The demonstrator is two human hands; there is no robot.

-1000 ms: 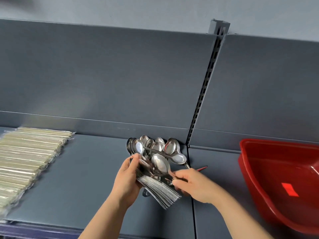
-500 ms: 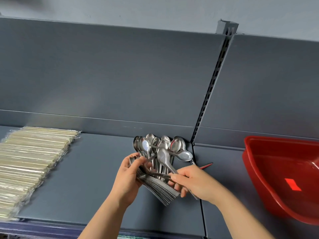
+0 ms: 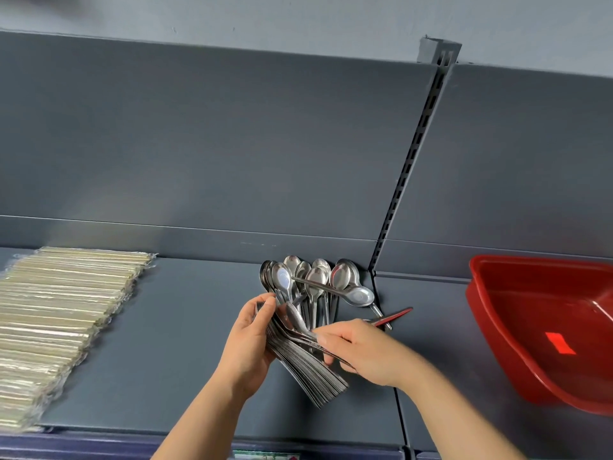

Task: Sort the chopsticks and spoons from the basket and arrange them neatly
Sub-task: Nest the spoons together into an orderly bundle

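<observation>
Just left of the slotted upright point(image 3: 408, 171), the left hand point(image 3: 247, 340) grips a fanned bundle of steel spoons point(image 3: 308, 370), fingers point(image 3: 265, 302) curled round the flat handles, probably to keep the bowls lined up near the back panel; the right hand point(image 3: 361, 353) pinches a handle on top, likely squaring it into the stack (one crosswise spoon point(image 3: 360, 295) lies over the bowls); the metal looks polished and slippery; far left of the upright, chopsticks point(image 3: 66, 310) in crinkly clear wrappers lie in a row on the shelf point(image 3: 166, 360); right of it sits the glossy red plastic basket point(image 3: 530, 343).
</observation>
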